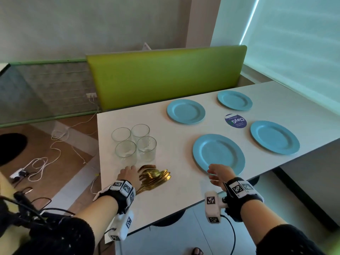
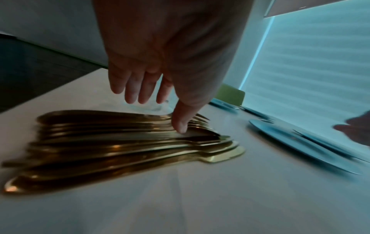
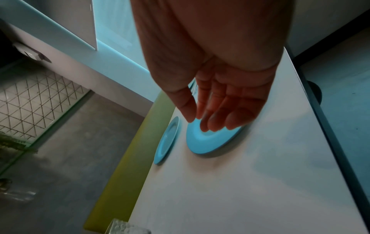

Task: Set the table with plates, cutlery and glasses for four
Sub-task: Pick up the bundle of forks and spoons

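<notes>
Several blue plates lie on the white table (image 1: 174, 192); the nearest plate (image 1: 219, 153) sits by the front edge. Several clear glasses (image 1: 134, 142) stand bunched near the table's left end. A fanned pile of gold cutlery (image 1: 154, 178) (image 2: 120, 142) lies just in front of them. My left hand (image 1: 128, 174) (image 2: 160, 101) hovers at the pile's left side with straight fingers, the thumb tip touching a piece of cutlery. My right hand (image 1: 216, 174) (image 3: 212, 117) hangs open and empty over the near rim of the nearest plate (image 3: 210, 142).
A round purple sticker (image 1: 235, 121) lies between the plates. A green bench back (image 1: 165, 76) runs behind the table, and a window blind is at the right. White cables (image 1: 55, 144) trail on the floor to the left. The table's front edge is close to both wrists.
</notes>
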